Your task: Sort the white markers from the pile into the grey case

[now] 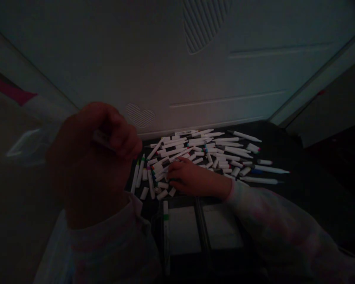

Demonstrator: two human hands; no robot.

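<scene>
Marker pens [174,152]: strewn over dark surface [273,144] — probably light, stiff, slick; best pinched mid-barrel
Left hand [97,161]: curled round pale object [103,139], unclear
Right hand [192,177]: among them — grip can't be told

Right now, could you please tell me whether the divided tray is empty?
The tray is not empty: a green-banded marker sits lengthwise along the left side of its left compartment.

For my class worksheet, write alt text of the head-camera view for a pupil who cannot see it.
The right hand reaches among scattered white markers and caps on a dark surface; the left hand is raised, curled. Nearer, a green-banded marker lies in a dark divided tray.
</scene>
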